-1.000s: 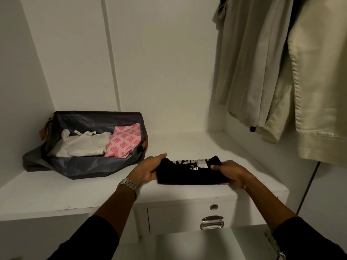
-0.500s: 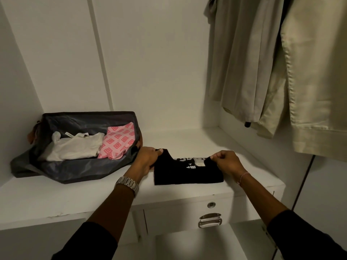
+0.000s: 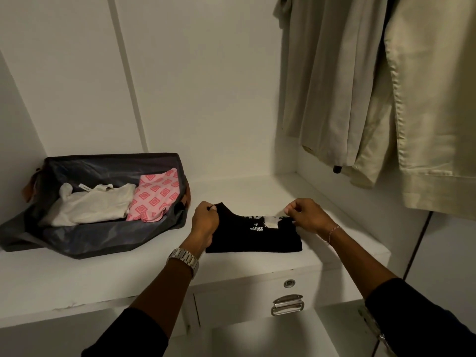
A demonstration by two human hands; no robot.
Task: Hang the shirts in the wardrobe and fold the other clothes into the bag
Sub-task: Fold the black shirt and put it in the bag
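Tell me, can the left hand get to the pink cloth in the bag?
Probably yes. The left hand pinches the black garment right beside the open bag, and the pink cloth lies uncovered at the bag's near end. Only the bag's low rim is between them.

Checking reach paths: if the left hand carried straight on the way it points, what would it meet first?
Probably nothing near: the left hand points past the black garment over bare shelf toward the back wall; depth unclear.

bare shelf (image 3: 108, 274) lies open before the bag (image 3: 108, 235); hanging shirts (image 3: 373, 99) crowd the right.
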